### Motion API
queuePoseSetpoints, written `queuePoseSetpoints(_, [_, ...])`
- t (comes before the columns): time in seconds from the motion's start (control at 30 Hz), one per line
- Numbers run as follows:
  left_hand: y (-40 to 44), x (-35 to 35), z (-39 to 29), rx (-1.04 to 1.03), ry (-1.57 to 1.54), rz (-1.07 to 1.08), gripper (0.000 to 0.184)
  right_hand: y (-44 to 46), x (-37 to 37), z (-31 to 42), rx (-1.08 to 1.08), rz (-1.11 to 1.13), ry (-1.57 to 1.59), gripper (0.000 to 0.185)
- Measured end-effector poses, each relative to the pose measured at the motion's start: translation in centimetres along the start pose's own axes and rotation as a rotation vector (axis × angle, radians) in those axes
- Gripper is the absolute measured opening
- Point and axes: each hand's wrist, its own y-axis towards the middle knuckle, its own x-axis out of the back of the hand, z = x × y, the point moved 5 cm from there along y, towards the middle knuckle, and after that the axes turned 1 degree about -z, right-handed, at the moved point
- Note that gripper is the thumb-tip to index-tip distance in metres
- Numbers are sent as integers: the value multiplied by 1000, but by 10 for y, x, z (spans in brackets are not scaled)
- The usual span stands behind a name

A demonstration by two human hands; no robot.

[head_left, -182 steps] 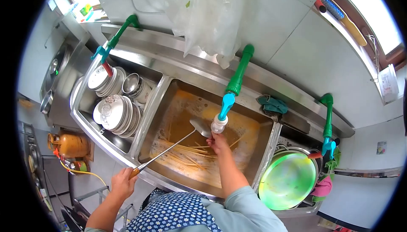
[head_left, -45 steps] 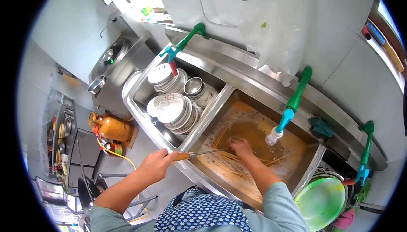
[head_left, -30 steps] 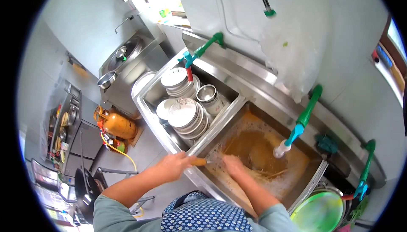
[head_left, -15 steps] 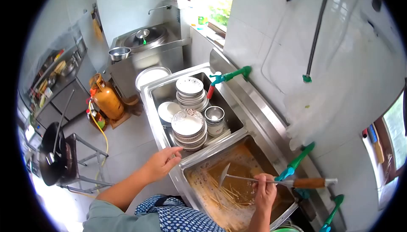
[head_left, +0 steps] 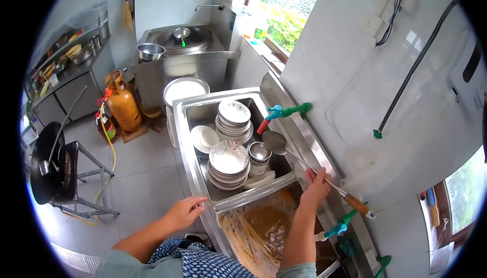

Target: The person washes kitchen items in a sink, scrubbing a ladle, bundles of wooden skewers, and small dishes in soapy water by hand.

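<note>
My right hand [head_left: 317,186] is closed round the metal shaft of a ladle [head_left: 274,142] with a wooden handle. The ladle's bowl hangs over the far sink basin, near the stacked metal bowls [head_left: 259,151]. By the near rim of the sink [head_left: 190,164], my left hand [head_left: 185,213] is loosely bent with nothing in it. Stacks of patterned plates [head_left: 229,157] and white dishes [head_left: 234,111] stand in the far basin. Chopsticks [head_left: 248,242] lie in murky brown water in the near basin, partly hidden by my right forearm.
Green taps [head_left: 291,110] project from the wall side. A black wok [head_left: 45,164] rests on a metal stand [head_left: 94,176] at left. Behind it stands an orange gas cylinder [head_left: 123,105] with a yellow hose. A large round lid [head_left: 186,91] is beyond the sink.
My right hand has raised the ladle from over the water and swung its bowl toward the far basin and wall. My left hand has drawn back from the plates.
</note>
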Motion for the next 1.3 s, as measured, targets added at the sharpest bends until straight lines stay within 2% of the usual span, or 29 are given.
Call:
queuePoseSetpoints(0.13, [-14,13,43,-6,8,-51,33,17,-24,-31,8,15,-99,22])
queuePoseSetpoints(0.2, [-26,23,52,114,-50,-80,33,28,-31,-48,8,44,-110,22])
queuePoseSetpoints(0.3, [-32,30,70,152,-126,-139,33,46,-38,-85,-33,30,-56,26])
queuePoseSetpoints(0.4, [-32,38,76,174,-8,-113,32,64,-43,-136,-63,-102,-36,33])
queuePoseSetpoints(0.47, [-37,40,89,143,4,-120,31,62,-45,-177,-378,-280,178,41])
queuePoseSetpoints(0.5, [-34,37,98,107,5,-122,31,67,-42,-210,-454,-302,280,41])
queuePoseSetpoints(0.53, [-39,36,124,146,-75,-145,30,66,-53,-222,-414,-291,491,38])
queuePoseSetpoints(0.57, [-38,34,141,191,-159,-151,30,66,-51,-238,-406,-319,420,37])
queuePoseSetpoints(0.63, [-40,43,124,353,-244,-151,28,67,-46,-263,-512,-455,529,41])
queuePoseSetpoints(0.67, [-35,38,123,347,-254,-98,28,51,-51,-244,-555,-491,385,46])
queuePoseSetpoints(0.7, [-33,41,124,326,-248,-118,28,54,-49,-249,-585,-418,519,42])
queuePoseSetpoints(0.77, [-35,45,124,280,-268,-190,28,54,-37,-252,-551,-410,472,41])
queuePoseSetpoints(0.83, [-23,42,116,270,-246,-164,28,50,-26,-248,-525,-396,422,39])
queuePoseSetpoints(0.93, [-6,46,100,273,-173,-117,28,21,2,-226,-554,-255,367,24])
queuePoseSetpoints(1.0, [7,43,88,275,-135,-66,28,-20,16,-186,-525,-66,343,20])
queuePoseSetpoints(1.07, [22,36,76,187,-197,-53,28,-57,55,-190,-563,96,5,26])
queuePoseSetpoints(1.1, [27,33,76,192,-195,-36,28,-84,74,-182,-526,150,-215,25])
queuePoseSetpoints(1.13, [32,31,72,111,-137,-48,28,-113,94,-170,-488,200,-439,24])
queuePoseSetpoints(1.17, [37,27,67,29,-84,-57,29,-130,123,-162,-314,232,-783,24])
queuePoseSetpoints(1.2, [40,22,62,39,-87,-34,29,-147,158,-158,-135,271,-1123,24])
queuePoseSetpoints(1.27, [48,14,42,-100,5,-46,32,-164,265,-169,76,202,-1599,35])
queuePoseSetpoints(1.3, [51,9,41,-90,8,-30,32,-165,289,-145,-119,-103,-1632,34])
